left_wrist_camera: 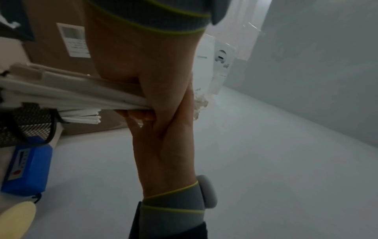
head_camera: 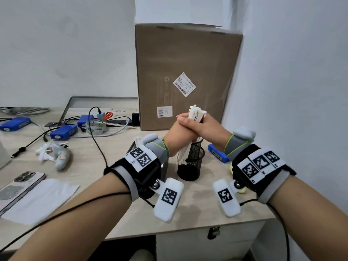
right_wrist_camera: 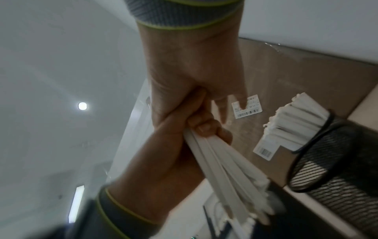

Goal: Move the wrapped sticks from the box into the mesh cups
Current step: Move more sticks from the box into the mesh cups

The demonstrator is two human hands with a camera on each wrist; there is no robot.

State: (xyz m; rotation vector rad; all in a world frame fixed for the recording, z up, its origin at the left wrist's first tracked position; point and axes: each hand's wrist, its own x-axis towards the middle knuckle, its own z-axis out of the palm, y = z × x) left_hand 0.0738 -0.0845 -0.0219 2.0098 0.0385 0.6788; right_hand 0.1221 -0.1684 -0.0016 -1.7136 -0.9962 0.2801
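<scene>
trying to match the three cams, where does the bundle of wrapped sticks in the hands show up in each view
Head: bundle of wrapped sticks at centre, clasped by left hand and right hand above the black mesh cup.
Left wrist: bundle at left middle, running sideways into the hands.
Right wrist: bundle at lower centre, fanning down and right.
Shared landmark: cardboard box with its barcode label.

No words or numbers are sharp enough to read. The cardboard box (head_camera: 188, 76) carries two white labels with barcodes, a tilted label (head_camera: 184, 84) and a lower label (head_camera: 164, 111), but their print is too small. The wrist straps carry black-and-white square code markers (head_camera: 140, 156), without letters.
</scene>
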